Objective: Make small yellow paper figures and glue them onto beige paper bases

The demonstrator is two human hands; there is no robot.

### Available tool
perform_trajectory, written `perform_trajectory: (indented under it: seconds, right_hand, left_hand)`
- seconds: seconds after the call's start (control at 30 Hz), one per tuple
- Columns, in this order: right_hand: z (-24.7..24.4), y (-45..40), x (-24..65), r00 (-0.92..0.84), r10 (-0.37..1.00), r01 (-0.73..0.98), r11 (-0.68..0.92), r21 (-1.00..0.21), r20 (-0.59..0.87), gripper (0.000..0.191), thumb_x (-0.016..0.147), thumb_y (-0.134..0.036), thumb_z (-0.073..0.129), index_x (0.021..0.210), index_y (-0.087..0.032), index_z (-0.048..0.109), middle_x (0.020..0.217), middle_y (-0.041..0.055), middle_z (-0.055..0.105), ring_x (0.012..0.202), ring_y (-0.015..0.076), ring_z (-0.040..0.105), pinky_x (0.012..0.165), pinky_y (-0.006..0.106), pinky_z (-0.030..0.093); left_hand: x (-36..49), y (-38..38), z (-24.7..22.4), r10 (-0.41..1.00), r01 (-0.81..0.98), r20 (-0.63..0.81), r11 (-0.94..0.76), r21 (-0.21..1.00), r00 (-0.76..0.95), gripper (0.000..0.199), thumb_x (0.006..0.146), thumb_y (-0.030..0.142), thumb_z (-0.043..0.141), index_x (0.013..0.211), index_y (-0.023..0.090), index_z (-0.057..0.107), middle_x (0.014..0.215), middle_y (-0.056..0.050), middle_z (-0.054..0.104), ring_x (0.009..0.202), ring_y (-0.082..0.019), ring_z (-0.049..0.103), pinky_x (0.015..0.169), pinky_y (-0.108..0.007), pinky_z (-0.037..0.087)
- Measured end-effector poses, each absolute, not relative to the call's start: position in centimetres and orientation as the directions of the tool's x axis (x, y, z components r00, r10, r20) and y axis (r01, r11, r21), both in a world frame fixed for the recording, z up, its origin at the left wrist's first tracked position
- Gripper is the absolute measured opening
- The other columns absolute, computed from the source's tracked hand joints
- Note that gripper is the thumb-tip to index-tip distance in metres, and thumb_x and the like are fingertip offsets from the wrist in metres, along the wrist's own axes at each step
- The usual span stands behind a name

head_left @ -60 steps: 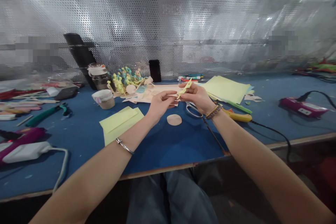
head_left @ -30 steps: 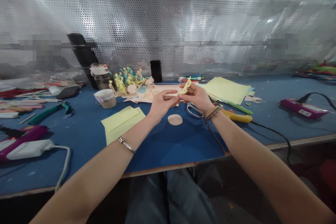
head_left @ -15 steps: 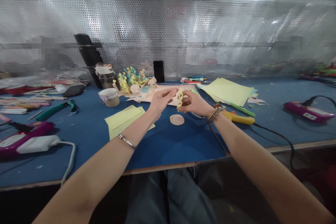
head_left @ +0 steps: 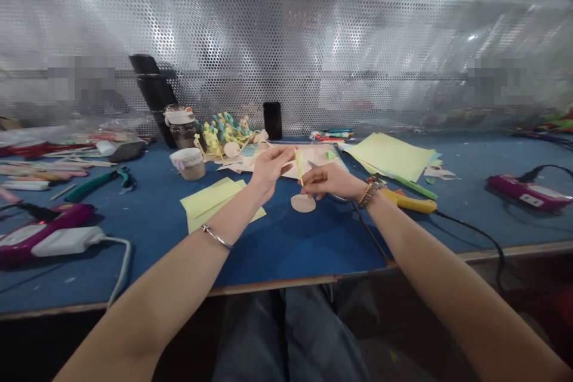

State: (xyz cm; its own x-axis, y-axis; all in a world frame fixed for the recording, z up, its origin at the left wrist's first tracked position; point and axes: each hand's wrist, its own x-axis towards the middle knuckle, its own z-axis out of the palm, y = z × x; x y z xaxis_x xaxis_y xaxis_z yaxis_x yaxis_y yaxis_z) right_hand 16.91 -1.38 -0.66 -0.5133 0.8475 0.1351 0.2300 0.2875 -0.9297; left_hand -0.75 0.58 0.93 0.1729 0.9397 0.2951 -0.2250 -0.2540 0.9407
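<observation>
A narrow yellow paper strip (head_left: 299, 166) stands nearly upright between my two hands above the blue table. My left hand (head_left: 271, 170) pinches its upper end between thumb and fingers. At its lower end, the fingers of my right hand (head_left: 329, 180) are closed on it. Just below lies a pale round paper disc (head_left: 303, 203), flat on the table. Folded yellow paper sheets (head_left: 215, 200) rest under and beside my left forearm. A yellow-handled glue gun (head_left: 409, 202) with a black cord lies beyond my right wrist.
Yellow and blue paper flowers (head_left: 219, 134) are heaped behind a small cup (head_left: 188, 164). A phone (head_left: 272, 120) leans against the perforated metal screen (head_left: 286, 48). Yellow sheets (head_left: 389, 154) lie at the back right. Green pliers (head_left: 96, 184) and purple power strips (head_left: 528, 191) flank the work area.
The yellow strip looked wavy and curled before; now it appears straighter and narrower. My right hand has moved slightly down along it, while my left stays near the top.
</observation>
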Motion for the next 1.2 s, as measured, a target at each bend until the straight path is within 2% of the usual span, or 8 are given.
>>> perform_trajectory:
  seconds: [0.17, 0.43, 0.67, 1.0, 1.2]
  right_hand:
    - [-0.78, -1.3, 16.86, -0.545, 0.83, 0.255, 0.3, -0.919, 0.12, 0.029, 0.07, -0.034, 0.067, 0.091, -0.015, 0.067, 0.076, 0.0059, 0.069, 0.061, 0.0104, 0.062, 0.05, 0.019, 0.052]
    - [-0.72, -1.36, 16.57, -0.525, 0.835, 0.291, 0.355, -0.888, 0.161, 0.028, 0.071, -0.041, 0.066, 0.077, -0.014, 0.065, 0.069, 0.0048, 0.067, 0.055, 0.0085, 0.059, 0.046, 0.017, 0.048]
    - [-0.84, -1.24, 16.65, -0.508, 0.848, 0.311, 0.346, -0.885, 0.153, 0.028, 0.072, -0.041, 0.064, 0.078, -0.014, 0.065, 0.07, 0.0052, 0.067, 0.054, 0.0087, 0.059, 0.046, 0.018, 0.048]
    - [-0.88, -1.12, 16.72, -0.518, 0.839, 0.34, 0.381, -0.86, 0.168, 0.026, 0.075, -0.04, 0.062, 0.081, -0.015, 0.066, 0.071, 0.0051, 0.067, 0.054, 0.0085, 0.059, 0.046, 0.018, 0.048]
    - [-0.92, -1.1, 16.72, -0.504, 0.843, 0.332, 0.388, -0.86, 0.186, 0.029, 0.076, -0.042, 0.06, 0.082, -0.015, 0.066, 0.071, 0.0052, 0.067, 0.054, 0.0086, 0.059, 0.045, 0.018, 0.048]
  left_hand:
    - [-0.79, 0.5, 1.04, 0.943, -0.227, 0.287, -0.247, 0.942, 0.169, 0.018, 0.071, 0.034, 0.064, 0.08, 0.02, 0.068, 0.088, -0.005, 0.065, 0.088, -0.015, 0.058, 0.077, -0.029, 0.045]
    - [-0.76, 0.53, 0.87, 0.938, -0.221, 0.294, -0.251, 0.942, 0.186, 0.018, 0.071, 0.035, 0.065, 0.081, 0.02, 0.067, 0.089, -0.004, 0.064, 0.087, -0.014, 0.058, 0.075, -0.027, 0.045]
    - [-0.72, 0.7, 0.43, 0.923, -0.22, 0.304, -0.253, 0.942, 0.238, 0.023, 0.068, 0.038, 0.067, 0.083, 0.02, 0.066, 0.088, -0.003, 0.065, 0.081, -0.013, 0.059, 0.073, -0.025, 0.046]
    - [-0.69, 0.81, 0.36, 0.922, -0.198, 0.333, -0.295, 0.935, 0.199, 0.024, 0.066, 0.038, 0.068, 0.08, 0.019, 0.064, 0.081, -0.004, 0.065, 0.077, -0.012, 0.06, 0.073, -0.026, 0.047]
    - [-0.6, 0.76, 0.07, 0.913, -0.171, 0.298, -0.258, 0.951, 0.28, 0.033, 0.069, 0.04, 0.066, 0.097, 0.021, 0.065, 0.096, -0.006, 0.066, 0.084, -0.014, 0.06, 0.076, -0.028, 0.046]
